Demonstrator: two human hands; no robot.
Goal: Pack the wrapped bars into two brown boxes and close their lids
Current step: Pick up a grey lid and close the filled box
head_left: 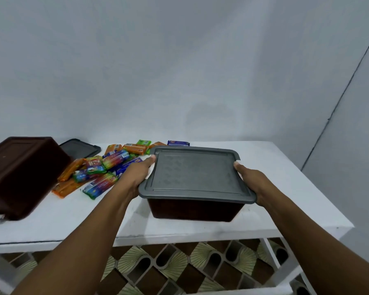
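Head view: white table (pixel 285 188) against pale wall (pixel 179 71); both hands' fingers, mostly hidden, seemingly grip the lidded brown box (pixel 196 209).

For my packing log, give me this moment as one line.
left hand, right hand: grip lidded box | gray lid: on | bars: loose on table | second box: overturned, lidless
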